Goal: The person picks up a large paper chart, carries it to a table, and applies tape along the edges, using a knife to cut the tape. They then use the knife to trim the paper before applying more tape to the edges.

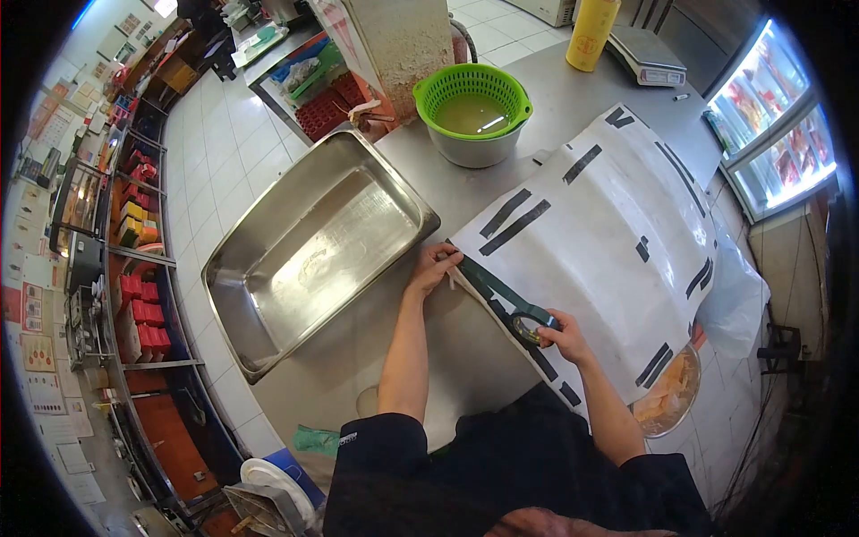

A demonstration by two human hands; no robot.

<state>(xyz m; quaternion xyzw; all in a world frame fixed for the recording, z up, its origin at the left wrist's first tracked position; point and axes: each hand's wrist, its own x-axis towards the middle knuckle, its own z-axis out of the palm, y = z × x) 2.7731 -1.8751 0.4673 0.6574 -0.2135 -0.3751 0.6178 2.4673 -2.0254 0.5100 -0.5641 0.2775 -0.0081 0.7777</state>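
Observation:
A white sheet [608,233] with several black tape strips lies over the steel table's right part, its surface bulging. My right hand [562,338] grips a roll of black tape [531,324] near the sheet's near edge. From the roll a dark strip of tape [488,282] runs up and left to my left hand [437,267], whose fingers are pinched on the strip's end at the sheet's left corner. More black pieces lie along that edge, under and beside the strip.
Left of my hands sits a deep steel tray [313,259]. Behind are a green colander in a white bowl [472,116], a yellow bottle [592,34] and a scale [649,55]. A green cloth [316,439] lies at the near edge. A metal bowl [684,398] stands low at right.

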